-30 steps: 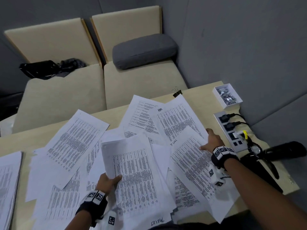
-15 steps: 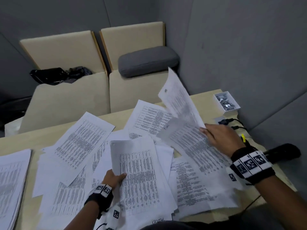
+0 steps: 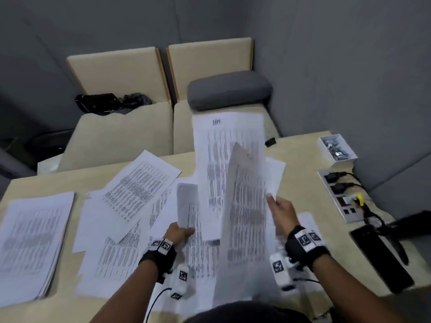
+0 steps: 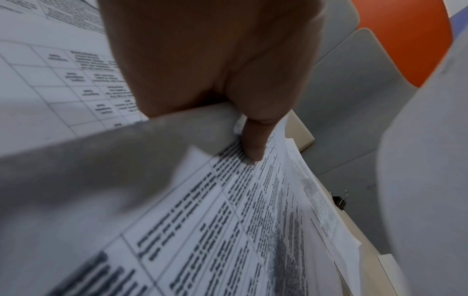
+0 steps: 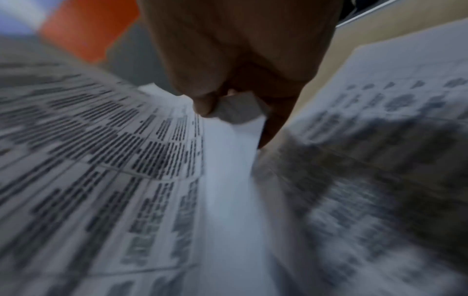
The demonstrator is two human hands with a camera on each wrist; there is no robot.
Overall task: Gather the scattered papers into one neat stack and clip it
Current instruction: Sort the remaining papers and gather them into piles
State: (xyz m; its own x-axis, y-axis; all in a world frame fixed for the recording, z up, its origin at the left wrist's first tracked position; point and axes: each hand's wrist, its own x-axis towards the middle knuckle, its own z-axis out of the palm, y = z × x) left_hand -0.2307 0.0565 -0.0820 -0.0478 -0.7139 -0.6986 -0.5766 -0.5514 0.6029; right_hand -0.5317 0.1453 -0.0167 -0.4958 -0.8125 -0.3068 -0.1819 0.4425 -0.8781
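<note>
White printed sheets (image 3: 140, 185) lie scattered over the beige table (image 3: 300, 164). My left hand (image 3: 184, 230) grips the left edge of a sheet (image 3: 190, 213) raised off the pile; in the left wrist view its thumb (image 4: 253, 144) presses on the print. My right hand (image 3: 274, 203) pinches a few lifted sheets (image 3: 242, 206), held upright at the middle, one marked by hand at its top (image 3: 224, 136). The right wrist view shows the fingers (image 5: 205, 104) pinching a paper edge. A black binder clip (image 3: 270, 142) lies at the table's far edge, also the binder clip (image 4: 339, 200).
A neater pile of sheets (image 3: 35, 241) sits at the table's left end. On the right are a white box of clips (image 3: 338, 149), a power strip with plugs (image 3: 340, 197) and a black flat object (image 3: 382, 259). Behind the table are beige seats, a grey cushion (image 3: 229, 90) and a black bag (image 3: 100, 103).
My right hand has picked sheets up from the right of the table and swung them upright toward the left hand. The left hand keeps its sheet and has raised it.
</note>
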